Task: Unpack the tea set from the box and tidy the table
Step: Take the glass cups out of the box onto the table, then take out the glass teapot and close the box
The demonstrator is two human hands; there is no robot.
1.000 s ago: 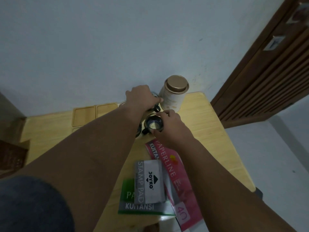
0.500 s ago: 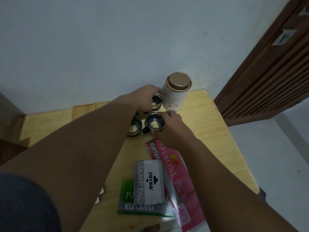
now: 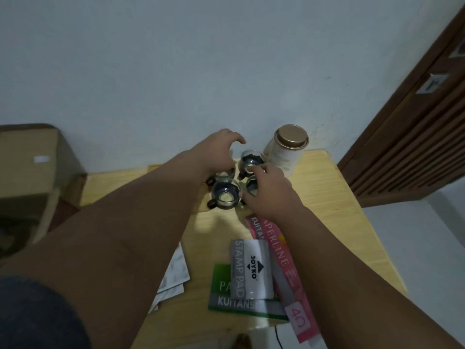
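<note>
Left hand [image 3: 217, 154] opened, right hand [image 3: 267, 190] gripping cup [image 3: 251, 185]

The grey box [image 3: 251, 269] at the near side reads "STAMP PAD" and "JOYKO". The pink booklet [image 3: 279, 250] to its right shows "PAPERLINE" and "40". The green booklet [image 3: 226, 295] beneath reads "KUITANS"

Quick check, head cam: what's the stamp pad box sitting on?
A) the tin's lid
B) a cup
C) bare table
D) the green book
D: the stamp pad box lies flat on the green book, with its right side by the pink book, at the near end of the table.
</note>
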